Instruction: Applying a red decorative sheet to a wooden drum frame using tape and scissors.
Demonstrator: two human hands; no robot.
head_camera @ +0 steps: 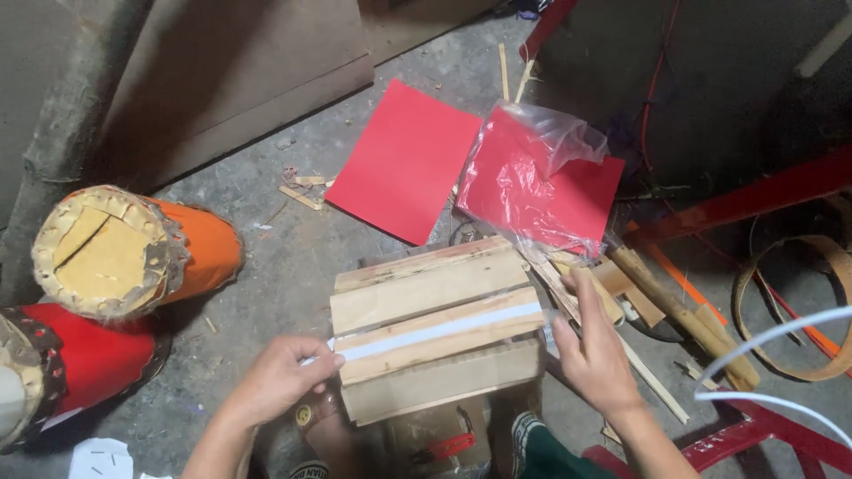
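Observation:
A small wooden slat board (435, 293) lies on the floor in front of me, with a long white strip (435, 331) stretched across it from left to right. My left hand (280, 377) pinches the strip's left end at the board's left edge. At the right edge my right hand (593, 350) holds down the strip's other end, with fingers pointing up. Whether that hand also grips a thin tool I cannot tell.
Two red paper sheets lie beyond the board: one flat (404, 160), one in a clear plastic bag (541, 177). An orange drum-shaped lantern (133, 253) and a red one (62, 364) lie at left. Bamboo sticks (683, 315), a bamboo hoop (821, 306) and red metal legs (754, 200) crowd the right.

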